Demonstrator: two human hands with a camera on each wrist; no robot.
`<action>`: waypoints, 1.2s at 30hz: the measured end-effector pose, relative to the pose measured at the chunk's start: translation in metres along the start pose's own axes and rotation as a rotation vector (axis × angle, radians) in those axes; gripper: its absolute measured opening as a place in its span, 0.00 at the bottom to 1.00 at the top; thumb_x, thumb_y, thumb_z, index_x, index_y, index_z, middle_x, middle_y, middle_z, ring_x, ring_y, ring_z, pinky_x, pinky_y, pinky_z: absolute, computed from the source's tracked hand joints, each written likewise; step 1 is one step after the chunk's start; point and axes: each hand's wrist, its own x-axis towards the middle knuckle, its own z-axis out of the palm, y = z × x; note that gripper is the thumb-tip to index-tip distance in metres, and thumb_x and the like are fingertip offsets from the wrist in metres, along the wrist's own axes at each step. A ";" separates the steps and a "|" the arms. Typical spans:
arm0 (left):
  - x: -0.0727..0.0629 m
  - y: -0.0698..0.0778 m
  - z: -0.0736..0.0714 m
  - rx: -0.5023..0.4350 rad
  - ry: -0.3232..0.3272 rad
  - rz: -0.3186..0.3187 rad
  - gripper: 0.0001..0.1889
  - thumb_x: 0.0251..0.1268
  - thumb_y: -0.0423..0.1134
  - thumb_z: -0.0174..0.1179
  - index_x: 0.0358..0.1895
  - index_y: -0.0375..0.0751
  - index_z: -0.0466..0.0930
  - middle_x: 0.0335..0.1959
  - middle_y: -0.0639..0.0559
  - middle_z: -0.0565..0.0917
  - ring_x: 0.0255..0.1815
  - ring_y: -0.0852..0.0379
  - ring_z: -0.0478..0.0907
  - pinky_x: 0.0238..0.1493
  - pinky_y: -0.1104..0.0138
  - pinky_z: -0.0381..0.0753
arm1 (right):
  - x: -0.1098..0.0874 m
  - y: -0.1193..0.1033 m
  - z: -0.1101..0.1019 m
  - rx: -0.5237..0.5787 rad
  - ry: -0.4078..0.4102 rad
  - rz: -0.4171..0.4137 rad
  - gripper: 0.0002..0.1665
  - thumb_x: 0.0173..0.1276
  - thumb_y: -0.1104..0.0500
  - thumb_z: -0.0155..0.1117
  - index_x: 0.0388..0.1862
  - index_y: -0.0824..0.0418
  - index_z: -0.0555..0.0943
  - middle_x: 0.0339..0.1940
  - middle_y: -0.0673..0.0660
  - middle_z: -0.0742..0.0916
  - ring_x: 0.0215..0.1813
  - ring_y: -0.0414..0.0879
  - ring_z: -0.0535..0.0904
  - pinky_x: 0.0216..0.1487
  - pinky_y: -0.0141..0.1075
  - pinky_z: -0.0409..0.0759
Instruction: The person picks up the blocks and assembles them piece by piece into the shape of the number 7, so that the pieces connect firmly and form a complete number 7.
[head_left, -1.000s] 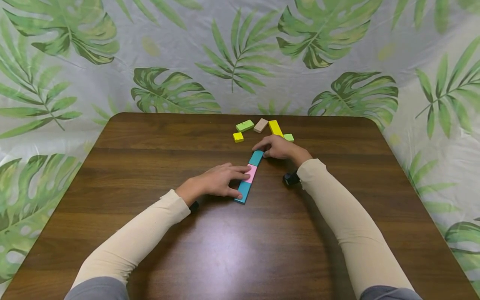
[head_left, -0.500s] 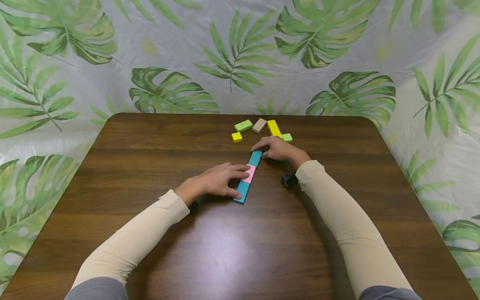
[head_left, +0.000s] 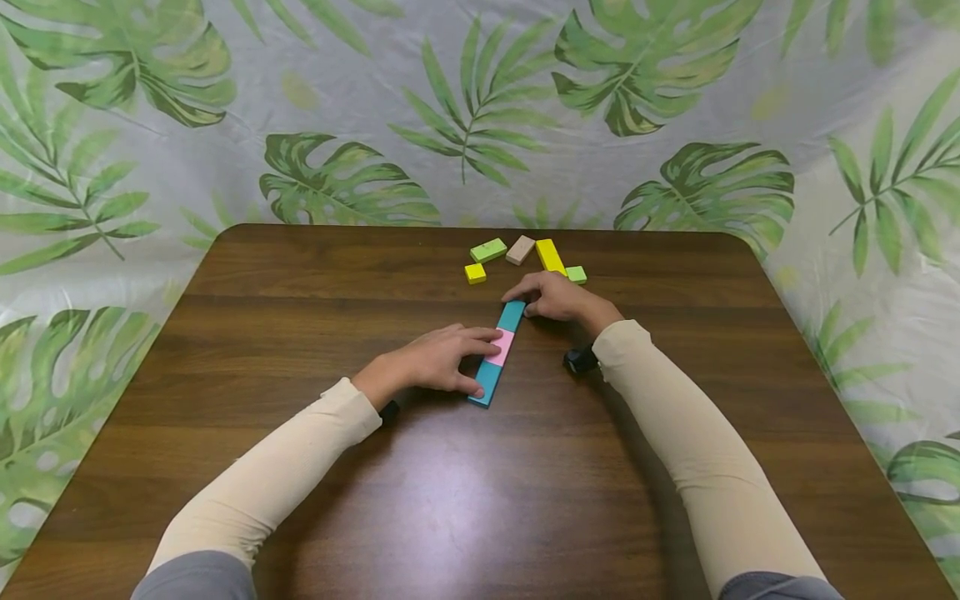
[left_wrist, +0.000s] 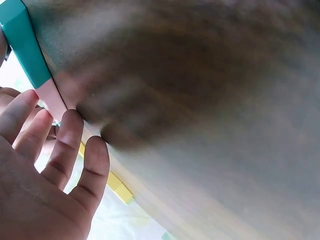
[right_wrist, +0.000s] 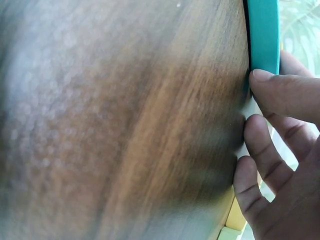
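Three flat blocks lie end to end on the wooden table in a slanting row: a near teal block (head_left: pixel 489 381), a pink block (head_left: pixel 506 346) and a far teal block (head_left: pixel 512 315). My left hand (head_left: pixel 435 360) comes at the row from the left, its fingers extended onto the pink block and its thumb on the near teal one. At the row's far end, my right hand (head_left: pixel 557 296) pinches the far teal block; its thumb (right_wrist: pixel 270 82) presses the block's side in the right wrist view, while the index finger is partly hidden behind.
Beyond the row lie a lime block (head_left: pixel 488 250), a small yellow block (head_left: pixel 475 273), a brown block (head_left: pixel 521 250), a long yellow block (head_left: pixel 551 256) and a small light green block (head_left: pixel 576 275). A leaf-patterned cloth (head_left: pixel 480 192) hangs behind the table's back edge.
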 end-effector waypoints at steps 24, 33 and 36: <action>0.024 -0.002 -0.016 -0.027 -0.189 -0.080 0.55 0.57 0.59 0.69 0.81 0.56 0.41 0.84 0.60 0.35 0.82 0.40 0.48 0.78 0.49 0.57 | 0.003 0.007 0.000 0.022 -0.010 -0.033 0.23 0.66 0.70 0.63 0.58 0.54 0.85 0.54 0.58 0.86 0.54 0.52 0.79 0.60 0.47 0.76; 0.028 -0.001 -0.017 -0.015 -0.229 -0.072 0.56 0.56 0.59 0.69 0.81 0.59 0.39 0.83 0.63 0.33 0.82 0.44 0.49 0.77 0.51 0.58 | 0.002 0.006 0.001 0.016 -0.008 -0.039 0.23 0.65 0.70 0.63 0.58 0.55 0.85 0.54 0.58 0.86 0.53 0.52 0.79 0.59 0.46 0.77; 0.029 0.000 -0.017 -0.008 -0.236 -0.073 0.57 0.56 0.60 0.69 0.81 0.59 0.39 0.83 0.63 0.32 0.81 0.45 0.51 0.77 0.51 0.59 | 0.002 0.007 0.001 0.016 -0.004 -0.042 0.23 0.65 0.71 0.63 0.57 0.55 0.85 0.53 0.58 0.86 0.53 0.52 0.79 0.59 0.46 0.77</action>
